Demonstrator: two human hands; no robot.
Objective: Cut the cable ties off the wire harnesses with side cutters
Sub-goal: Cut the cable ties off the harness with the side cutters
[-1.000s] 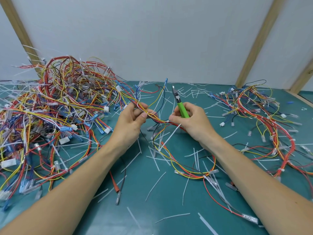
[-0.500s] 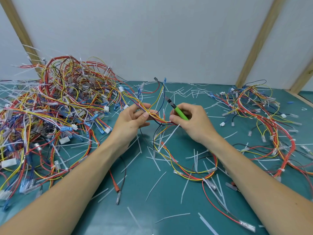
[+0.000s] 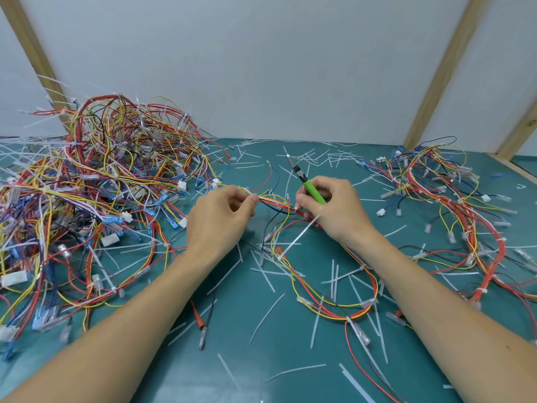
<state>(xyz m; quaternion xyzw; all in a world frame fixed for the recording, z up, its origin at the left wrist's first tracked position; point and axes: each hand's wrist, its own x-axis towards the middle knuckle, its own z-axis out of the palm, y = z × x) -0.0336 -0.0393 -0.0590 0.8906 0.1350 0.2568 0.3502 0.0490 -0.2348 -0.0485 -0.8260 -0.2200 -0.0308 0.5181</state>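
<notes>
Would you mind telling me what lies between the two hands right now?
In the head view, a short stretch of the wire harness spans the gap, pinched by the left hand and the right hand.

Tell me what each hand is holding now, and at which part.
The left hand pinches the wire harness by its bundled wires. The right hand grips the side cutters by their green handle and pinches the same bundle.
</notes>
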